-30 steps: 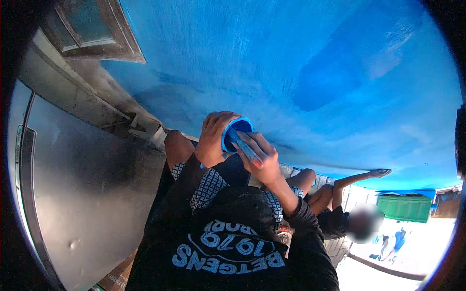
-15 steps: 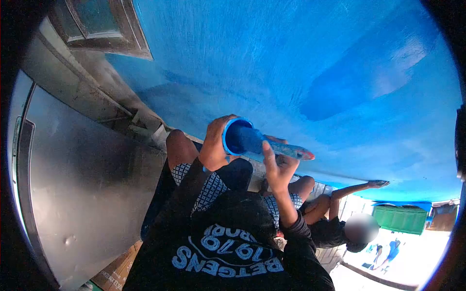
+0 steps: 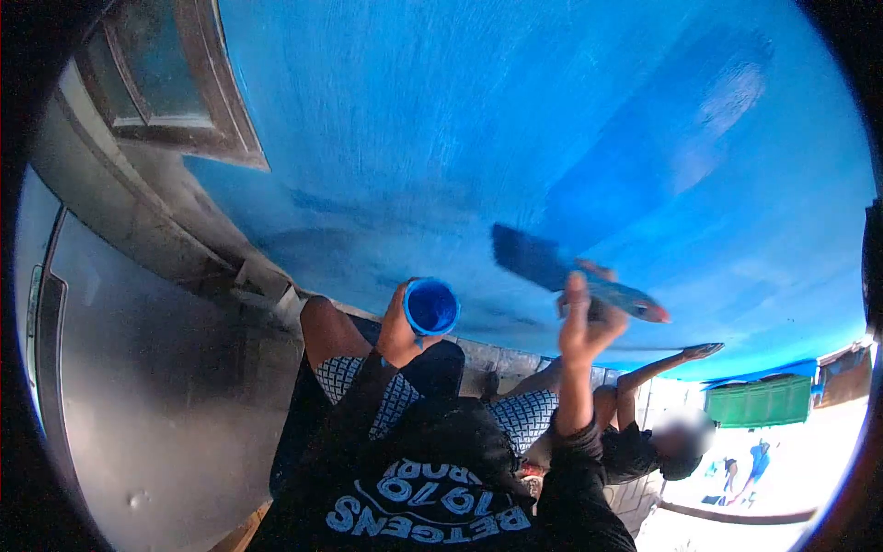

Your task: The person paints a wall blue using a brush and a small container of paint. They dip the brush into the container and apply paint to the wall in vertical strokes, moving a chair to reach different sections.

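In my left hand [image 3: 394, 333] is a small blue paint cup [image 3: 431, 307], its round mouth turned toward me and blue paint coating the inside. My right hand [image 3: 589, 329] grips a wide paintbrush [image 3: 529, 255] by its handle, which ends in a reddish tip. The dark, paint-loaded bristles point up and left, close in front of the blue wall [image 3: 414, 120]. Darker, wet-looking patches of blue show on that wall past the brush. The cup and the brush are apart.
A wood-framed window [image 3: 175, 83] is at upper left, and a large grey metal panel [image 3: 166, 359] fills the left side. At right another person [image 3: 635, 442] sits by the wall, one arm reaching to it. A green structure [image 3: 759, 402] stands farther off.
The paintbrush has come out of the cup and moved right, toward the wall, with my right hand. My left hand and the cup have dropped lower in view.
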`<state>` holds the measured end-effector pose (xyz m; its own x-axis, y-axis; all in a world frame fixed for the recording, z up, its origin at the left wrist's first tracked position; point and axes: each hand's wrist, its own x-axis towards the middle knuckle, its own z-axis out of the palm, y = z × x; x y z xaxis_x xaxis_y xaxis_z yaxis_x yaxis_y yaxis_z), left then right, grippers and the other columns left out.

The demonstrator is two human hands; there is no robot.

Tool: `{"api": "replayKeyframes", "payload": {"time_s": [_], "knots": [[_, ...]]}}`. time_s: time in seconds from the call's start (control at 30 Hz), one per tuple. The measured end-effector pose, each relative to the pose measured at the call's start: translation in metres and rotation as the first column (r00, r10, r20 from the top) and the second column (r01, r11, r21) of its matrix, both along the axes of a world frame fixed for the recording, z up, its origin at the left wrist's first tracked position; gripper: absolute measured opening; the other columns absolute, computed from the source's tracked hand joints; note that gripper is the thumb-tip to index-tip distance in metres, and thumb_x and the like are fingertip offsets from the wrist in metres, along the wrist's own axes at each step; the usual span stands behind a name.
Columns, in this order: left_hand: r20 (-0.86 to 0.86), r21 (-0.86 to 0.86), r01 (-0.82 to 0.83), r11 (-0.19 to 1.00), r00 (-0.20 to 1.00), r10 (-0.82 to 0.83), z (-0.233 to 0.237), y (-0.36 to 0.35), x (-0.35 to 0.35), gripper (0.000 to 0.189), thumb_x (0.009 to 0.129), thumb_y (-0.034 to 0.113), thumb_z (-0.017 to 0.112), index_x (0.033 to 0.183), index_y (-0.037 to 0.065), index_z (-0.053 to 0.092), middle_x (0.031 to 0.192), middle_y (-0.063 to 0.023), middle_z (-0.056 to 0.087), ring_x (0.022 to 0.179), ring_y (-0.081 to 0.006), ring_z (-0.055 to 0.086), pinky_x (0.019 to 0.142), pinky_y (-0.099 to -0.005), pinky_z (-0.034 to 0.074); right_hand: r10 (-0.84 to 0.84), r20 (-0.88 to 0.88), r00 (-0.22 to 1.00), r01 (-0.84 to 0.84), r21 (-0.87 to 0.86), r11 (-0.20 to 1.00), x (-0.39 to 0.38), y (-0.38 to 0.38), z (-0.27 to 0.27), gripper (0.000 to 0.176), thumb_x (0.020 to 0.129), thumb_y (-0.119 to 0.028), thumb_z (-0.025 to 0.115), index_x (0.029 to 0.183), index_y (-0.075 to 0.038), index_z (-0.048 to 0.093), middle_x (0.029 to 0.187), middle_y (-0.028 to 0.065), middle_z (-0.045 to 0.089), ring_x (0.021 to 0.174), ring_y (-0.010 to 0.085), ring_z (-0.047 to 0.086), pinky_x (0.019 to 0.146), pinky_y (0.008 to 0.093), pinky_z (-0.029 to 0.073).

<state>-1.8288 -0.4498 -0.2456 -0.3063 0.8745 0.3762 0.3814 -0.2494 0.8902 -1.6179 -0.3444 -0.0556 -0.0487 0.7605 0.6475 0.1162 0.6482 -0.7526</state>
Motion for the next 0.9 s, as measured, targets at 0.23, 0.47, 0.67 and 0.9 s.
{"api": "replayKeyframes", "payload": {"time_s": [0.23,0.47,0.67,0.9], "knots": [[0.232,-0.026,0.071,0.997,0.971,-0.063,-0.086,0.0,0.037,0.086,0.07,0.032,0.091,0.136,0.004,0.043,0.127,-0.0168,0.057,0.119,-0.0348,0.057,0.1,-0.0468,0.048,-0.187,0.375,0.908,-0.063,0.564,0.824,-0.028,0.031,0.135,0.02,0.08,-0.007,0.08,0.097,-0.001,0.074,0.089,0.0119,0.072,0.069,0.0181,0.066,0.058,0.0269,0.05],[0.114,-0.054,0.01,0.998,0.993,-0.004,-0.099,-0.02,0.062,0.083,0.069,0.03,0.091,0.133,0.003,0.047,0.124,-0.0179,0.059,0.117,-0.036,0.058,0.097,-0.0469,0.047,-0.352,0.109,0.93,-0.015,0.966,0.259,-0.047,0.043,0.235,0.02,0.081,-0.001,0.078,0.1,0.002,0.073,0.102,0.0136,0.073,0.085,0.0227,0.071,0.069,0.0296,0.056],[0.048,-0.057,0.046,0.997,0.998,-0.043,-0.123,-0.027,0.055,0.085,0.067,0.032,0.092,0.133,0.003,0.047,0.123,-0.0189,0.059,0.113,-0.0388,0.06,0.095,-0.0485,0.048,-0.408,0.463,0.787,-0.314,0.869,0.382,-0.017,0.055,0.142,0.045,0.06,0.0,0.075,0.105,0.007,0.072,0.105,0.0177,0.069,0.087,0.0328,0.069,0.063,0.0366,0.059],[-0.048,-0.032,0.049,0.998,0.998,-0.05,-0.135,-0.027,0.052,0.084,0.067,0.031,0.092,0.132,0.003,0.048,0.123,-0.0195,0.059,0.115,-0.0378,0.059,0.095,-0.0493,0.049,-0.2,0.786,0.585,-0.458,0.524,0.719,-0.001,0.007,-0.011,0.047,0.066,0.001,0.073,0.112,0.002,0.071,0.112,0.0179,0.065,0.091,0.0315,0.068,0.065,0.0379,0.059]]}}
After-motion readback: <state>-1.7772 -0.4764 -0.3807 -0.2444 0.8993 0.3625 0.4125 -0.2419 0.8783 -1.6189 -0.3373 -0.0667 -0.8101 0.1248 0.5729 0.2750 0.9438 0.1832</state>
